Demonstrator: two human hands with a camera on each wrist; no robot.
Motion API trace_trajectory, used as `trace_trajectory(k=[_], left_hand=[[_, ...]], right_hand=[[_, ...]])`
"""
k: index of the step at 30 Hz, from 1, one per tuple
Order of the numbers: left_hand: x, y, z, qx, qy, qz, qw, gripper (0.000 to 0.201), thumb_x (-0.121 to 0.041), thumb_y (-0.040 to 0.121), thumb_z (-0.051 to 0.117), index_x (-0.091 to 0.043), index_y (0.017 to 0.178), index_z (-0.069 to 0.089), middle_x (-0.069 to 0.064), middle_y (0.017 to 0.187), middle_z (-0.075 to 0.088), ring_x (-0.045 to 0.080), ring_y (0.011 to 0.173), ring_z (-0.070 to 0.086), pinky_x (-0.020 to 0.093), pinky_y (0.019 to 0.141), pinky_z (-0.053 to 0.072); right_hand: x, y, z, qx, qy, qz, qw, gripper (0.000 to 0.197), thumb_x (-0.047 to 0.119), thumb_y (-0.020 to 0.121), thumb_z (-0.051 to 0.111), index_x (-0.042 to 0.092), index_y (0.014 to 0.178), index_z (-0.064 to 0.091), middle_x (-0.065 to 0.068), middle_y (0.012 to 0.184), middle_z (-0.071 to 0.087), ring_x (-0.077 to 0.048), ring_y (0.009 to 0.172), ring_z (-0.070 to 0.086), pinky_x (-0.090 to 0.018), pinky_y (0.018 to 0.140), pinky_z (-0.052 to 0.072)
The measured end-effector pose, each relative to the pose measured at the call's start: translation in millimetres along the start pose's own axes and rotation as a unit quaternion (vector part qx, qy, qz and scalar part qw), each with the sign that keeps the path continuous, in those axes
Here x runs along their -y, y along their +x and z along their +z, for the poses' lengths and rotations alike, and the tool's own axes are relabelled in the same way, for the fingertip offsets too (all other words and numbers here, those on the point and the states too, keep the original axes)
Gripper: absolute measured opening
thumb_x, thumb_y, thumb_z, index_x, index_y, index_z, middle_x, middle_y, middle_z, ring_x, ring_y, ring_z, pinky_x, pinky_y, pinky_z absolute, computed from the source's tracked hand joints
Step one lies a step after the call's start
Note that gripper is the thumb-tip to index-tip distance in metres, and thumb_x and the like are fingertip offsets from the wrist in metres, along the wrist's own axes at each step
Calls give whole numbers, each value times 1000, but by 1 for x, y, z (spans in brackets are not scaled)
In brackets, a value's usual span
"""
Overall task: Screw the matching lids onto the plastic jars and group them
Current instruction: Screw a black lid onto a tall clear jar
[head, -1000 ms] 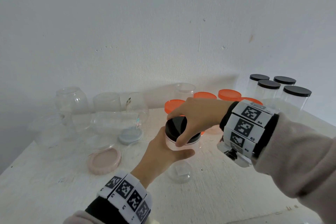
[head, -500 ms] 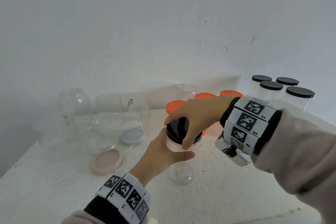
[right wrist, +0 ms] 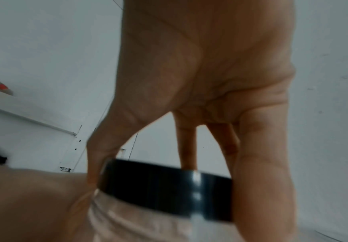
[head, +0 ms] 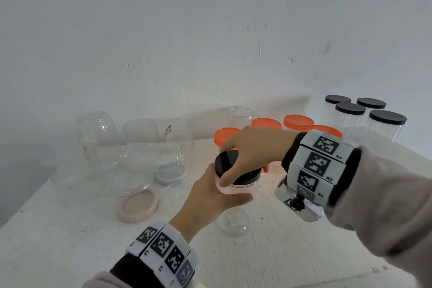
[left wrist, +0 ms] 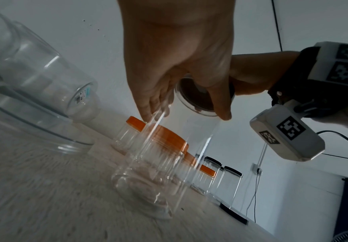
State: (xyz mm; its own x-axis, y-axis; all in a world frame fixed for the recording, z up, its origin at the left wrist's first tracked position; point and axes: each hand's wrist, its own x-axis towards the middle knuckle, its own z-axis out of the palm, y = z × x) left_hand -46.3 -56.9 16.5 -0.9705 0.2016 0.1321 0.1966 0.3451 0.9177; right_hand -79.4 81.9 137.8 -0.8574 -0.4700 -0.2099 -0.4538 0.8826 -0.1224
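A tall clear plastic jar [head: 236,192] stands on the white table [head: 292,252], near the middle. My left hand [head: 210,194] wraps round its upper wall from the near side. A black lid [head: 228,160] sits on the jar's mouth, and my right hand [head: 247,156] grips the lid from above, thumb in front and fingers behind. The right wrist view shows the black lid [right wrist: 168,188] pinched between thumb and fingers over the jar [right wrist: 144,221]. From below, the left wrist view shows the jar [left wrist: 168,163] with my left hand [left wrist: 179,65] round it.
Several black-lidded jars [head: 364,117] stand at the back right, and several orange-lidded jars [head: 297,124] beside them. Open clear jars [head: 98,133] crowd the back left, one lying on its side [head: 152,156]. Loose pink [head: 138,206], blue-grey [head: 170,174] and clear lids lie left of my hands.
My right hand has turned round the black lid, its wrist swinging a little nearer. My left hand keeps the jar in place.
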Motion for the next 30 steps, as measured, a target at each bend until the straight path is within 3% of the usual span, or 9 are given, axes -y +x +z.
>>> trace_trajectory(k=[2, 4, 7, 15, 20, 22, 24, 27, 30], left_hand=[[0, 0, -3, 14, 6, 1, 1000, 87, -40, 63, 88, -37, 135, 40, -21, 121, 59, -5, 110, 54, 10, 80, 41], [1, 1, -5, 21, 1, 3, 1000, 87, -41, 61, 89, -38, 134, 42, -21, 122, 59, -4, 113, 53, 14, 87, 42], [2, 1, -6, 28, -8, 0, 1000, 89, -43, 58, 88, -38, 134, 43, -20, 125, 59, 0, 118, 53, 25, 99, 43], [7, 0, -2, 9, -40, -6, 999, 81, -34, 59, 91, -37, 128, 48, -20, 117, 64, -4, 109, 58, 15, 84, 46], [6, 1, -2, 5, -16, 0, 1000, 85, -40, 60, 89, -42, 130, 42, -24, 116, 62, -11, 103, 56, 7, 75, 45], [6, 1, -3, 9, -6, 4, 1000, 87, -41, 61, 89, -41, 133, 41, -24, 119, 60, -6, 108, 55, 11, 81, 43], [6, 2, -5, 21, -1, 6, 1000, 86, -42, 62, 88, -42, 133, 40, -25, 120, 59, -6, 110, 53, 12, 83, 42], [5, 3, -8, 35, -2, 3, 999, 83, -42, 61, 88, -46, 129, 41, -27, 117, 59, -15, 106, 52, 4, 76, 41], [6, 2, -8, 32, -6, 4, 999, 79, -40, 61, 89, -49, 124, 41, -29, 113, 59, -26, 98, 48, -5, 70, 39]], right_hand=[[2, -2, -9, 66, -29, 4, 997, 80, 71, 63, 72, 44, 135, 46, 18, 105, 51, -8, 68, 66, -26, 62, 52], [3, -4, -18, 126, -81, -9, 989, 88, 59, 68, 77, 54, 142, 29, 19, 118, 44, -14, 102, 61, -34, 85, 51], [4, -7, -24, 128, -108, -38, 985, 88, 47, 69, 81, 60, 139, 29, 16, 126, 42, -19, 122, 48, -44, 99, 45], [-1, -2, -14, 58, -55, -59, 995, 81, 65, 54, 76, 54, 129, 46, 16, 116, 53, -19, 102, 65, -38, 87, 54], [-1, -1, -1, 6, -17, -16, 1000, 73, 75, 53, 69, 37, 113, 58, 8, 91, 64, -14, 56, 70, -20, 45, 49], [-1, -1, 0, 12, -11, 9, 1000, 76, 80, 52, 66, 31, 110, 58, 4, 86, 68, -12, 48, 67, -18, 41, 44], [-1, -3, -6, 57, -14, 26, 998, 78, 81, 55, 68, 37, 118, 52, 6, 100, 65, -11, 62, 70, -22, 55, 50], [1, -4, -18, 121, -53, -5, 991, 83, 63, 65, 77, 53, 136, 35, 13, 135, 46, -15, 119, 52, -38, 97, 47], [4, -5, -22, 106, -70, -42, 991, 82, 54, 65, 81, 55, 136, 38, 18, 133, 44, -13, 125, 43, -41, 102, 43]])
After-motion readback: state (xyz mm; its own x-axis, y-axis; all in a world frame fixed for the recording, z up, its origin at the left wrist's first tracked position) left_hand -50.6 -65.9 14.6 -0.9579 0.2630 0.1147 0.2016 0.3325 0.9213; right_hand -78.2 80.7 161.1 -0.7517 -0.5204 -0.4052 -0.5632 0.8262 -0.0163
